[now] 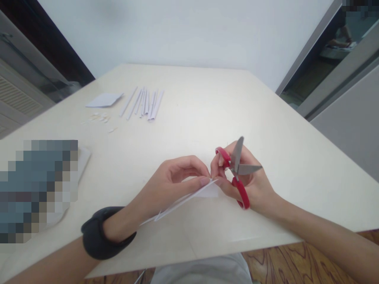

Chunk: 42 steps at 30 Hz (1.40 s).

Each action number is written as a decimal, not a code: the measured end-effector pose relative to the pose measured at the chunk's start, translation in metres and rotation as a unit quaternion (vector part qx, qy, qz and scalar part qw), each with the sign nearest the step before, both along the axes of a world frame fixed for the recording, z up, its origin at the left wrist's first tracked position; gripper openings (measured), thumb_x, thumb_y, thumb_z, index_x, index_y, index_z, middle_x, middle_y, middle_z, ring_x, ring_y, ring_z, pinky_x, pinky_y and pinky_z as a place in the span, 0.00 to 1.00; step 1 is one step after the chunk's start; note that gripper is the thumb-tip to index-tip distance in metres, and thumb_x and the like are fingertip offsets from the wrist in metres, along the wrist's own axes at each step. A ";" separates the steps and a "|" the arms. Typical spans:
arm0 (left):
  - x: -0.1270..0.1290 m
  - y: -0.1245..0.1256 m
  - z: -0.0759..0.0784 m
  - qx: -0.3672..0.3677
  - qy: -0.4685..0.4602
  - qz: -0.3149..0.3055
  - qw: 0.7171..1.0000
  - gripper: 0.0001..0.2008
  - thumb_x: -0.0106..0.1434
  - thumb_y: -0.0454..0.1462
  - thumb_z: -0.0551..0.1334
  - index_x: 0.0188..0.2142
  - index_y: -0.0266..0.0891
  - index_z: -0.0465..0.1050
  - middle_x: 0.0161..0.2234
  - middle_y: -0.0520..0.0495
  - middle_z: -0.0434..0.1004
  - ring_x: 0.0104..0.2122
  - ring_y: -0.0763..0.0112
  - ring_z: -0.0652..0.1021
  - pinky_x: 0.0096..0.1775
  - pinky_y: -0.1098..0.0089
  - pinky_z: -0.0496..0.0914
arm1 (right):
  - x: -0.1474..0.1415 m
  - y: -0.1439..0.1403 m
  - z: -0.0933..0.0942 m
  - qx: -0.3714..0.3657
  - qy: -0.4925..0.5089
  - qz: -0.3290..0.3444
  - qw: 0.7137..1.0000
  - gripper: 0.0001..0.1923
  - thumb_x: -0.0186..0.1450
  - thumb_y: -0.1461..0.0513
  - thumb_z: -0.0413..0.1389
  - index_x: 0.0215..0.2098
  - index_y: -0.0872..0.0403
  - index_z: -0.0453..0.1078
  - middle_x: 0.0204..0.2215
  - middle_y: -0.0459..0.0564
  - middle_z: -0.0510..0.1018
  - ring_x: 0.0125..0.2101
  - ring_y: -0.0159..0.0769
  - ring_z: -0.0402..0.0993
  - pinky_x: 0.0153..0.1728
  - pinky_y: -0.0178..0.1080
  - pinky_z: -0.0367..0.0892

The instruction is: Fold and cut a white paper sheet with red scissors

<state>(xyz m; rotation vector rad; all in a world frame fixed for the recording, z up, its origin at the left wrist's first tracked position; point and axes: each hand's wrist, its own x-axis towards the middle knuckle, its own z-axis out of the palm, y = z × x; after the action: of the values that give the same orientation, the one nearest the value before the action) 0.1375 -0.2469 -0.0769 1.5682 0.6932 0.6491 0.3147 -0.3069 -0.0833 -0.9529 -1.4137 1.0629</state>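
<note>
My left hand (180,177) pinches the edge of a folded sheet of white paper (189,197) between thumb and fingers, just above the near part of the table. Meeting it at the paper's right corner, my right hand (237,177) also pinches the paper with thumb and fingertips. Red-handled scissors (236,169) hang from the right hand, their handles around its thumb and a finger. The blades stand apart, pointing up and right, away from the paper. A black band circles my left wrist.
At the back left of the white table (222,106) lie several rolled paper strips (145,102), a flat piece of paper (104,100) and several small cotton swabs (102,117). A blurred-out object covers the left edge. Through an opening at upper right, a person is partly visible.
</note>
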 end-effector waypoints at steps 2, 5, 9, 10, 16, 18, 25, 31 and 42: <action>0.000 0.000 -0.001 -0.008 0.001 0.004 1.000 0.02 0.57 0.37 0.66 0.32 0.45 0.78 0.31 0.52 0.82 0.34 0.65 0.81 0.35 0.69 0.74 | 0.000 0.000 0.000 -0.001 0.002 0.000 1.000 0.16 0.57 0.71 0.58 0.36 0.48 0.60 0.31 0.45 0.67 0.30 0.35 0.65 0.31 0.39 0.61; 0.001 0.000 -0.002 -0.017 0.005 0.002 1.000 0.01 0.56 0.36 0.66 0.30 0.45 0.77 0.30 0.52 0.82 0.32 0.66 0.81 0.34 0.70 0.74 | 0.001 0.000 0.002 0.001 0.014 0.008 1.000 0.17 0.55 0.72 0.59 0.34 0.48 0.59 0.32 0.45 0.67 0.29 0.33 0.63 0.30 0.38 0.60; 0.002 0.000 -0.003 -0.074 -0.005 -0.031 0.997 0.02 0.58 0.36 0.65 0.32 0.44 0.77 0.32 0.51 0.81 0.34 0.65 0.80 0.36 0.68 0.74 | 0.001 -0.001 0.004 0.000 0.024 0.029 0.999 0.19 0.54 0.76 0.56 0.34 0.48 0.58 0.32 0.44 0.67 0.27 0.32 0.62 0.28 0.37 0.59; 0.002 0.000 -0.003 -0.086 -0.010 -0.040 0.995 0.02 0.59 0.37 0.64 0.32 0.44 0.77 0.33 0.50 0.81 0.35 0.64 0.80 0.37 0.66 0.74 | 0.001 -0.001 0.004 -0.005 0.025 0.034 0.999 0.20 0.54 0.77 0.56 0.34 0.48 0.58 0.32 0.44 0.67 0.27 0.32 0.62 0.28 0.37 0.59; 0.003 0.000 -0.001 -0.083 -0.025 -0.051 0.995 0.02 0.56 0.37 0.65 0.31 0.43 0.77 0.32 0.50 0.80 0.36 0.63 0.80 0.38 0.64 0.74 | 0.001 -0.002 0.005 -0.015 0.031 0.050 0.998 0.23 0.51 0.80 0.53 0.34 0.48 0.58 0.30 0.43 0.66 0.29 0.33 0.63 0.28 0.37 0.57; 0.002 0.000 -0.002 -0.089 -0.022 -0.051 0.994 0.03 0.57 0.37 0.65 0.32 0.43 0.77 0.33 0.49 0.81 0.36 0.63 0.79 0.39 0.64 0.74 | 0.001 0.000 0.003 -0.013 0.031 0.049 0.998 0.21 0.53 0.79 0.54 0.34 0.49 0.58 0.30 0.43 0.65 0.29 0.32 0.62 0.29 0.37 0.58; 0.002 -0.004 -0.005 -0.099 -0.031 -0.042 0.994 0.05 0.58 0.35 0.66 0.36 0.40 0.77 0.35 0.51 0.80 0.40 0.69 0.78 0.44 0.73 0.70 | 0.000 0.002 -0.001 0.011 0.053 0.065 0.996 0.22 0.52 0.77 0.60 0.33 0.50 0.57 0.31 0.43 0.65 0.29 0.31 0.59 0.29 0.36 0.57; 0.001 -0.005 0.004 -0.055 -0.025 -0.009 0.998 0.02 0.58 0.33 0.66 0.29 0.42 0.77 0.29 0.56 0.80 0.32 0.76 0.78 0.37 0.79 0.70 | 0.002 0.002 0.002 0.006 0.068 0.059 0.996 0.22 0.52 0.76 0.62 0.32 0.50 0.57 0.31 0.43 0.64 0.29 0.30 0.57 0.30 0.35 0.56; -0.001 -0.002 -0.002 -0.085 -0.026 -0.055 0.995 0.04 0.57 0.35 0.67 0.34 0.41 0.78 0.32 0.52 0.79 0.38 0.69 0.78 0.42 0.73 0.70 | 0.004 0.001 0.007 -0.010 0.062 0.083 0.995 0.24 0.51 0.81 0.57 0.31 0.49 0.55 0.30 0.42 0.65 0.27 0.29 0.55 0.29 0.35 0.55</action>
<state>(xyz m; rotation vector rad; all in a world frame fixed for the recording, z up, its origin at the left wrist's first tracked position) 0.1369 -0.2492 -0.0791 1.4171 0.6037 0.5330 0.3188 -0.3063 -0.0766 -0.7780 -1.3999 1.2403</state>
